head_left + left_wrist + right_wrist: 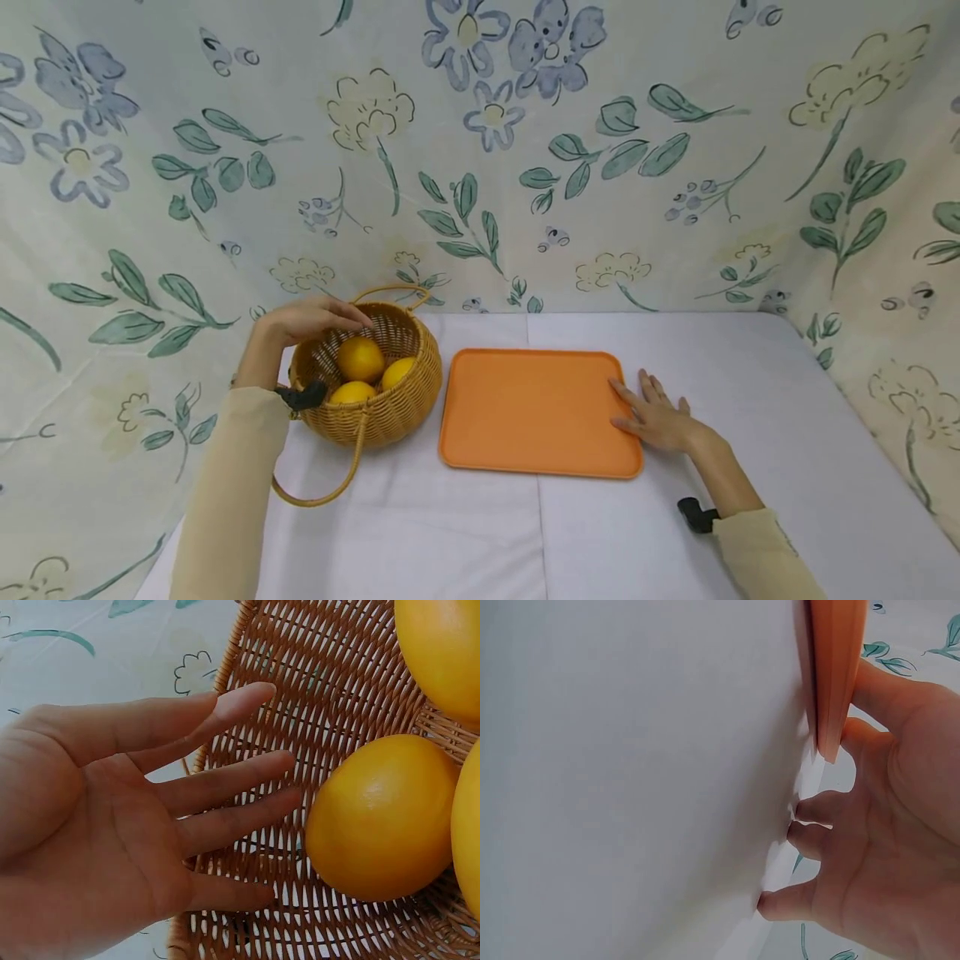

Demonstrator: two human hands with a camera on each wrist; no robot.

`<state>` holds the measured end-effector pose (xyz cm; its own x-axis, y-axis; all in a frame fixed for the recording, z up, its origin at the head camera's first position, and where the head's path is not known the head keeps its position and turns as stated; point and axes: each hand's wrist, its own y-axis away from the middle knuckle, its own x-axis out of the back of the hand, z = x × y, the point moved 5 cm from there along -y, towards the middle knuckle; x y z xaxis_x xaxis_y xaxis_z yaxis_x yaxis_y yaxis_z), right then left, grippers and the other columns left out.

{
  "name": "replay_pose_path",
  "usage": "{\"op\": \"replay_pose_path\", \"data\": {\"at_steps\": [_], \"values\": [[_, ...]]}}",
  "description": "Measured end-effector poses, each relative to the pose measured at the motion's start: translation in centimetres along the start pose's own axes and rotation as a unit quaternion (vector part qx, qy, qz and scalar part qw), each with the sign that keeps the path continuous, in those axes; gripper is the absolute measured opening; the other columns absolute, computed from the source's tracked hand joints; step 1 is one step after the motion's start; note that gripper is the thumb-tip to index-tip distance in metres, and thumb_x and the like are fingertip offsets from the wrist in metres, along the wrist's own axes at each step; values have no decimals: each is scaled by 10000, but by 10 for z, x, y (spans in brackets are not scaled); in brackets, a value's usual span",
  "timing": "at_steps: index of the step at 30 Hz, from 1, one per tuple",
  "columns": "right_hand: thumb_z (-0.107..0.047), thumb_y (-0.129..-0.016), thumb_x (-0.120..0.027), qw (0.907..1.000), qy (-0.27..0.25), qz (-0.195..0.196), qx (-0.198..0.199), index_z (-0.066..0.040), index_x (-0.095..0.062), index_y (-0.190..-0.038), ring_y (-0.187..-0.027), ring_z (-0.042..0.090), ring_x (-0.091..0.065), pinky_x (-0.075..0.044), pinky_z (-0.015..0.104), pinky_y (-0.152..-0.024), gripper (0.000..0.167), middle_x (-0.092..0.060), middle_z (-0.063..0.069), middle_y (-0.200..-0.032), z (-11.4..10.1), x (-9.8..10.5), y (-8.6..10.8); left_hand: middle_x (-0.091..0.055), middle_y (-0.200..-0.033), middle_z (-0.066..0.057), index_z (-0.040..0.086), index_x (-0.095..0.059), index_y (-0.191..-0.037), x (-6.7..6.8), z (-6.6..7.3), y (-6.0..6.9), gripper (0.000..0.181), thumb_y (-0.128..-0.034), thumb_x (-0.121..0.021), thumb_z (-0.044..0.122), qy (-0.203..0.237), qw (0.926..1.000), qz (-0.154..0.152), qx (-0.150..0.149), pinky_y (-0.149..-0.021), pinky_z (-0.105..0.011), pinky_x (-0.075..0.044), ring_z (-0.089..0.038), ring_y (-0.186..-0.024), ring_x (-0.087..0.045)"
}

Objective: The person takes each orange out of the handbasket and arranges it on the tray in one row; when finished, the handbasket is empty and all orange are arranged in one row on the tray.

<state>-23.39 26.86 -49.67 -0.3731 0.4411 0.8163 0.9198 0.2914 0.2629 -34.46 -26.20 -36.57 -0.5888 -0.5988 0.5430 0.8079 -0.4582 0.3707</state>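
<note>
Three yellow-orange fruits [361, 358] are visible inside the wicker basket [408, 408]; in the head view, the lower parts of the two nearer ones are hidden by its front wall. In the left wrist view, one fruit shows nearly whole, while the other two are cut off at the right border. Part of the basket's left rim is covered by the left hand [311, 321], whose palm and fingertips are hard to make out from the head. In the right wrist view, the orange tray [536, 412] shows only as an edge strip, and the thumb tip and index tip of the right hand [662, 418] are hidden behind it. Both sleeves [232, 475] run out of the head view at the bottom.

The fruits lie in the basket, ahead of the left fingertips; the nearest is just beside them, with a narrow gap showing in the left wrist view. The tray lies flat on the white cloth [480, 533], right of the basket, its right edge under the right thumb and index finger.

The left hand reaches over the rim from the left, fingers extended and parted; its grip is wide and empty. The right hand is spread palm down, two digits resting on the tray edge, the other three fingertips touching the cloth; its grip is wide, enclosing nothing.
</note>
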Motion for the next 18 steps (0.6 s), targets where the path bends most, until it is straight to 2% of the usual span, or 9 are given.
{"op": "replay_pose_path", "data": {"at_steps": [5,10,12,17,18], "values": [[-487,-1042,-553,9997,254,-9,-50,-79,-251,-1631,-1513,622,20,4,888,-1077,778,45,417,-1645,-5,1,3,-482,-1569,-209,-35,-586,-1420,-4,-7,-9,394,-1069,-520,131,315,9983,-421,246,-1273,-641,-153,-400,-1548,-291],[-474,-1042,-560,9997,237,3,-65,-71,-253,-1627,-1512,623,20,7,889,-1076,774,42,420,-1643,-7,0,3,-453,-1598,-192,13,-592,-1435,-5,-17,-13,394,-1071,-514,142,256,9959,-694,517,-1248,-634,-255,-403,-1533,-313],[-474,-1042,-560,9997,245,2,-61,-70,-253,-1626,-1512,624,18,4,890,-1076,773,41,421,-1643,-7,0,3,-449,-1599,-192,10,-580,-1445,-5,-20,-13,397,-1069,-510,119,224,9952,-797,516,-1225,-594,-328,-386,-1491,-365],[-520,-1029,-557,10000,59,47,-9,-99,-258,-1631,-1517,616,35,32,888,-1073,794,57,412,-1648,-5,1,3,-455,-1591,-184,22,-597,-1434,-6,-21,-15,394,-1050,-521,74,-89,9943,-989,389,-1250,-598,-269,-369,-1501,-329],[-550,-1023,-549,10000,47,84,0,-140,-243,-1644,-1524,607,48,45,885,-1075,804,67,399,-1655,-1,-1,2,-452,-1594,-179,32,-606,-1429,-6,-22,-16,395,-1044,-529,71,-106,9940,-1001,418,-1250,-605,-267,-376,-1504,-326]]}}
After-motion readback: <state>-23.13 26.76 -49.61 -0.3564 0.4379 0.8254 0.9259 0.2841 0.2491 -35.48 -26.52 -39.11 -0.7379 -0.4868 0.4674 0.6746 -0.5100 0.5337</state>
